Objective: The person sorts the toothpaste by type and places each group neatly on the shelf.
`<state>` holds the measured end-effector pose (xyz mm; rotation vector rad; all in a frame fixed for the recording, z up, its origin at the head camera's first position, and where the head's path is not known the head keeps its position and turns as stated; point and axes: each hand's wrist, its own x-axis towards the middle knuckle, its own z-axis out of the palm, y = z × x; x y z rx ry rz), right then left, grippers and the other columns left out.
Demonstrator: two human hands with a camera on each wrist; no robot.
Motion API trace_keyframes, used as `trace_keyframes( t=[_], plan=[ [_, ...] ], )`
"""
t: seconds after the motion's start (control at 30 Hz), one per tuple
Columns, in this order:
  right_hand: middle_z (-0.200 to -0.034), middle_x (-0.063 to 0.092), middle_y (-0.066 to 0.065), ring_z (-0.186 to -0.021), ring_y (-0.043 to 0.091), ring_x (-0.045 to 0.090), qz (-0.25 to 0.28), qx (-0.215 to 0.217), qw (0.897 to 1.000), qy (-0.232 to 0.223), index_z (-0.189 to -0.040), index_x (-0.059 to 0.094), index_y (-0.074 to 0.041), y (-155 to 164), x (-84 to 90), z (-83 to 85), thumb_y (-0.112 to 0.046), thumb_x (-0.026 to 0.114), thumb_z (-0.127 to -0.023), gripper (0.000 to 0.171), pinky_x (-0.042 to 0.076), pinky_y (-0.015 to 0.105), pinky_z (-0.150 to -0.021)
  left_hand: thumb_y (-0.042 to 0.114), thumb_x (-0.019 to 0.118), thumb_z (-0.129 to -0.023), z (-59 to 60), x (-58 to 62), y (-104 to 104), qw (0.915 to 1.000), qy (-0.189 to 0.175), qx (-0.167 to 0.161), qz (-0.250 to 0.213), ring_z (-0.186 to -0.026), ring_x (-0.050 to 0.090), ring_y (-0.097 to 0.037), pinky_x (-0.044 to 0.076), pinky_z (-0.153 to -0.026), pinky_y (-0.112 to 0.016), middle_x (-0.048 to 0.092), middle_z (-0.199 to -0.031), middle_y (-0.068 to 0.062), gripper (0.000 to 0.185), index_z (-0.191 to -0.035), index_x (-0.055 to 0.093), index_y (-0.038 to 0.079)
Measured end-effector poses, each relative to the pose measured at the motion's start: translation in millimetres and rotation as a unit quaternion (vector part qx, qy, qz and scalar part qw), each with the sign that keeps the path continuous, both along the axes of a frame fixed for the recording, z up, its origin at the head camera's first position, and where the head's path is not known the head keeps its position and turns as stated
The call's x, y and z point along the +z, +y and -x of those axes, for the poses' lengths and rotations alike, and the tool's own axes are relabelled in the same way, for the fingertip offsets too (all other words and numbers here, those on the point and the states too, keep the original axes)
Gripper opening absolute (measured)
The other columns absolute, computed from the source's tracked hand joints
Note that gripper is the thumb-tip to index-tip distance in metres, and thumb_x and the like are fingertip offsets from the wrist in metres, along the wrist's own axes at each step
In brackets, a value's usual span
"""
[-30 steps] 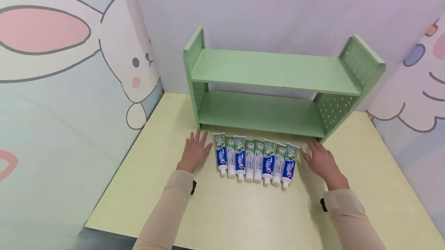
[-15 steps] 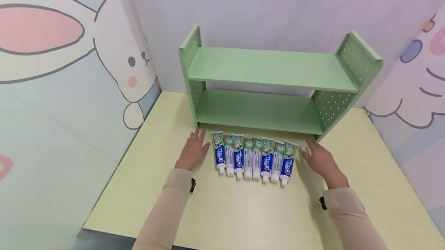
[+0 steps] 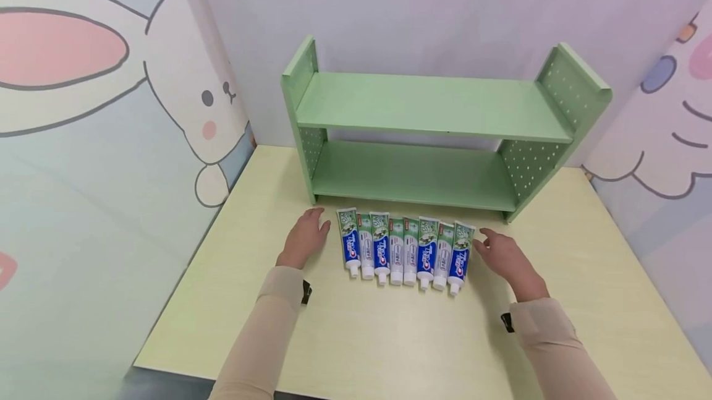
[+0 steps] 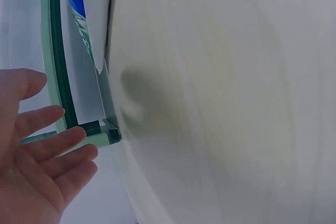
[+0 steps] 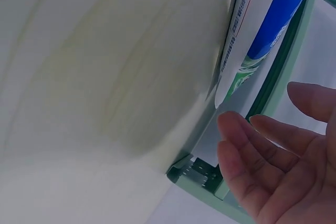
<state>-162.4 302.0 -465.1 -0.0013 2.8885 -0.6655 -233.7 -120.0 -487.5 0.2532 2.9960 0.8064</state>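
Several toothpaste tubes lie side by side in a row, caps toward the person, in the head view. Blue Crest tubes, like the leftmost toothpaste tube [image 3: 350,242] and the rightmost toothpaste tube [image 3: 460,258], mix with slimmer white-and-green tubes [image 3: 410,251]. Just left of the row is the left hand [image 3: 305,238], holding nothing; the left wrist view shows its fingers [image 4: 55,142] loosely bent and apart from the tube [image 4: 94,19]. The right hand [image 3: 508,261] hovers beside the rightmost tube, fingers slightly curled. In the right wrist view its fingertips [image 5: 231,124] are close to the tube's flat end [image 5: 223,90]; contact cannot be told.
Behind the tubes stands a green two-tier shelf [image 3: 434,103] with perforated side panels. The pale wooden table [image 3: 378,344] ends at a front edge lower left. Cartoon-printed walls [image 3: 111,202] enclose the left and right sides.
The right hand has shifted left toward the rightmost tube, its fingers bending more. The left hand's fingers have also bent a little. The head view has shifted slightly; the tubes stay in their row.
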Motion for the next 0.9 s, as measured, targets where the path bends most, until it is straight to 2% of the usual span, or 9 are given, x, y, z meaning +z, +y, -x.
trace_keyframes(
  t=[0.23,0.5,0.7,0.9],
  plan=[
    [-0.114,0.057,0.035,-0.1,0.046,0.058,0.002,-0.022,0.999,-0.048,-0.136,0.038,0.017,-6.9,-1.0,-0.2,-0.023,0.047,-0.102,0.053,0.047,0.057,-0.085,0.025,0.05,-0.102,3.6,0.2,-2.3,0.9999,0.005,0.006,-0.01,-0.128,0.044,-0.04,0.037,-0.103,-0.05,0.046,-0.14,-0.025,0.046,-0.138,0.049,-0.004],
    [-0.124,0.05,0.039,-0.111,0.051,0.052,0.006,-0.045,0.997,-0.069,-0.136,0.038,0.017,-13.6,-6.4,-3.3,-0.026,0.044,-0.103,0.054,0.043,0.059,-0.09,0.025,0.049,-0.102,11.8,2.3,-8.5,0.999,-0.008,0.036,-0.027,-0.127,0.044,-0.041,0.038,-0.102,-0.051,0.046,-0.139,-0.027,0.048,-0.139,0.046,-0.005],
    [-0.133,0.039,0.043,-0.121,0.058,0.039,0.021,-0.073,0.994,-0.084,-0.137,0.036,0.019,-21.0,-9.6,-8.7,-0.029,0.042,-0.103,0.058,0.037,0.062,-0.096,0.027,0.048,-0.103,20.0,4.6,-13.7,0.9954,0.001,0.077,-0.057,-0.127,0.044,-0.041,0.038,-0.101,-0.051,0.045,-0.139,-0.028,0.053,-0.142,0.038,-0.007],
    [-0.135,0.037,0.043,-0.123,0.057,0.037,0.027,-0.094,0.991,-0.096,-0.137,0.032,0.021,-29.7,-11.1,-12.0,-0.034,0.044,-0.101,0.067,0.036,0.061,-0.098,0.024,0.047,-0.102,29.2,13.3,-17.8,0.9913,0.011,0.095,-0.091,-0.131,0.04,-0.041,0.036,-0.103,-0.051,0.04,-0.143,-0.028,0.057,-0.148,0.028,-0.005]
  ],
)
